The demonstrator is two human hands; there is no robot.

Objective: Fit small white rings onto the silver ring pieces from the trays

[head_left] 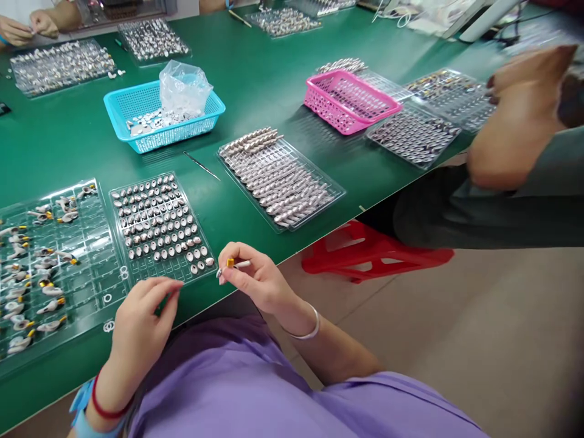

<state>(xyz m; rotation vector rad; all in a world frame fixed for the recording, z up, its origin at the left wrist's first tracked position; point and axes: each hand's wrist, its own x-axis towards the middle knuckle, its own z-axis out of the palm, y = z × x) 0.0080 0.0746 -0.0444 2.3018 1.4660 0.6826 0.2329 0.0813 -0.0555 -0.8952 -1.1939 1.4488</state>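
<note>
- The small earbud-shaped piece is in the right hand, just above the near edge of the table, its long axis nearly level and running left to right.
- Its white stem points to the person's right; a small silvery part faces left.
- A gold-coloured block stands up between stem and silvery end; the fingers hide much of the rest.
- The right hand pinches the piece between thumb and forefinger.
- The left hand has thumb and forefinger drawn close together beside the middle tray; whether they hold anything, I cannot tell.
- That tray carries rows of small oval parts; the left tray holds white pieces with gold-coloured ends.
- The table is smooth green. Beyond the trays lie a thin metal tool, a blue basket with a plastic bag inside and a pink basket.
- A red stool stands on the beige floor; a co-worker's arm rests at the right.
</note>
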